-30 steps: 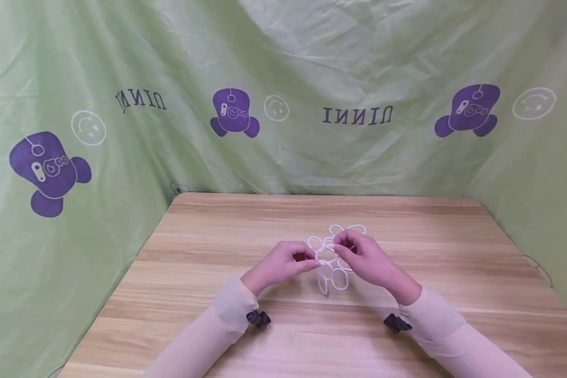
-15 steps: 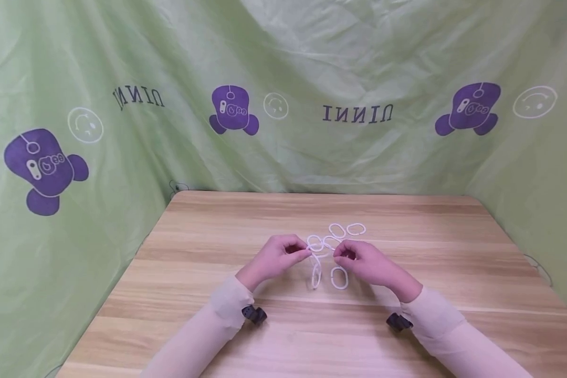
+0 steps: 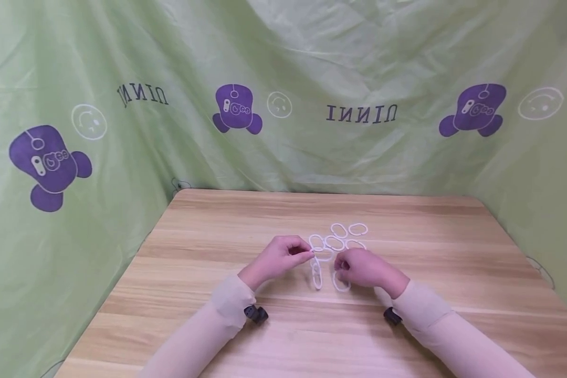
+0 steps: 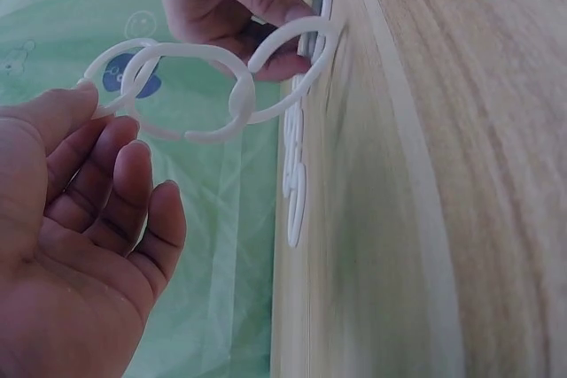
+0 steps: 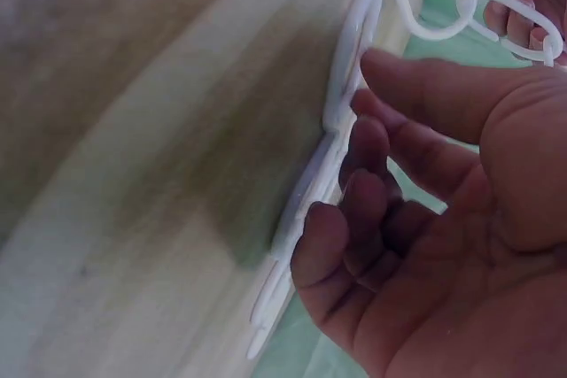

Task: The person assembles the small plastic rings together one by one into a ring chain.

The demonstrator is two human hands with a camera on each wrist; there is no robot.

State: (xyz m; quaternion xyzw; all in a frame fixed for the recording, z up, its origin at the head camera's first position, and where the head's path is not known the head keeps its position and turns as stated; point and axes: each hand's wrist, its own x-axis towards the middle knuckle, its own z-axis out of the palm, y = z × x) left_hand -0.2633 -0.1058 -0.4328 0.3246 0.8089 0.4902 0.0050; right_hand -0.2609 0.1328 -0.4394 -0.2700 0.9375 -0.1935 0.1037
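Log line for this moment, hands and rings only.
left hand: pinches linked ring chain, raised | right hand: on loose ring, grip unclear | spare rings: flat on table

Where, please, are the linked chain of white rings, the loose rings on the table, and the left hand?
linked chain of white rings (image 4: 213, 99), left wrist view, middle ring.
loose rings (image 3: 357, 229), head view, far right ring.
left hand (image 3: 279, 257), head view, back of hand.

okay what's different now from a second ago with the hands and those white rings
The right hand has let go of the hanging chain of rings and dropped toward the person, reaching a loose ring lying on the table. The left hand alone now pinches the chain's top link, and the chain hangs a little lower. The loose rings farther back lie as before.
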